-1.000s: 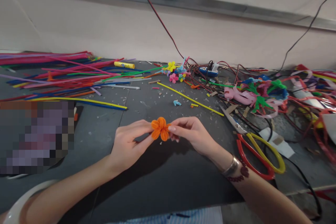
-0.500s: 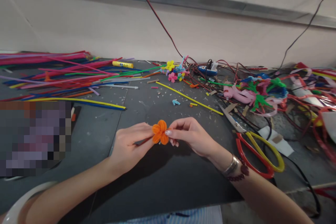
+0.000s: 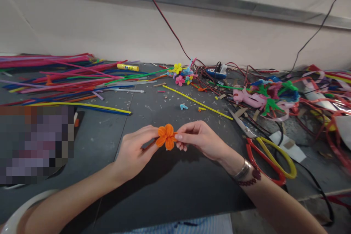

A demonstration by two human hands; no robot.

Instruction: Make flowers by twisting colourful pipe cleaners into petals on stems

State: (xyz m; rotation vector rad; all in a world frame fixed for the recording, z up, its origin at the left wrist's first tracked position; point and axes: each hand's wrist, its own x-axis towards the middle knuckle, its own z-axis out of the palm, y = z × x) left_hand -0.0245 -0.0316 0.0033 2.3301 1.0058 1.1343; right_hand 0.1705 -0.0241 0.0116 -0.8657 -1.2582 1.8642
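An orange pipe-cleaner flower (image 3: 166, 137) with several looped petals is held up above the dark table (image 3: 170, 190), between my two hands. My left hand (image 3: 138, 146) grips it from the left, thumb and fingers closed behind its petals. On the other side my right hand (image 3: 201, 140) pinches the flower's right-hand petal between thumb and fingertip, the other fingers curled under. Beyond the hands lie a small light-blue twisted piece (image 3: 183, 106) and a straight yellow pipe cleaner (image 3: 197, 101).
Loose pipe cleaners (image 3: 79, 76) and a yellow glue stick (image 3: 128, 67) spread at the back left. Finished small flowers (image 3: 179, 75) sit at back centre. Open scissors (image 3: 270, 157), a pink glue gun (image 3: 251, 98) and tangled cables crowd the right. A blurred-out patch covers the left.
The orange flower has turned a little and shifted slightly left. My right thumb and fingertip have drawn outward a touch along its right petal.
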